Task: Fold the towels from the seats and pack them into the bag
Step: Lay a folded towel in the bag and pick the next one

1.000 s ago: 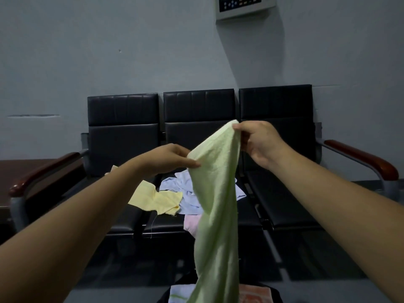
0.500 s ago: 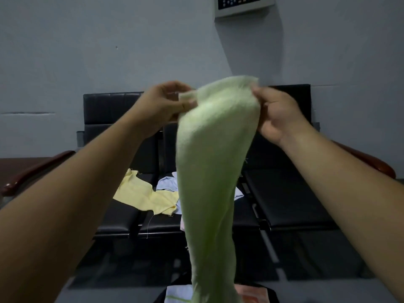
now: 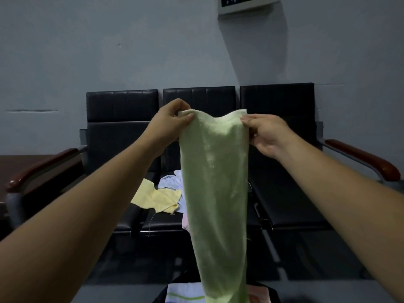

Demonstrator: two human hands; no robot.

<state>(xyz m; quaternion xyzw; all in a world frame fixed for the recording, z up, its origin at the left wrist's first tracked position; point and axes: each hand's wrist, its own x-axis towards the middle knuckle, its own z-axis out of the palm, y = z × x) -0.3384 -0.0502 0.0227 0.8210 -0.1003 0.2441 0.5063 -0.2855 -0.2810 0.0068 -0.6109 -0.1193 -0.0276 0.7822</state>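
green towel (image 3: 215,176) held up before the seats (image 3: 122,136), left hand (image 3: 169,125) pinching one top corner, right hand (image 3: 265,133) pinching the other, fingers clamped on cloth, yellow towel (image 3: 156,199) and blue towel (image 3: 172,180) on middle seat, bag (image 3: 185,295) below

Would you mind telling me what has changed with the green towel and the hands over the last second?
The left hand moved up the edge of the green towel to a top corner, and the hands drew apart, so it now hangs spread between them. The right hand kept pinching the other top corner. The yellow towel on the seats stayed put.
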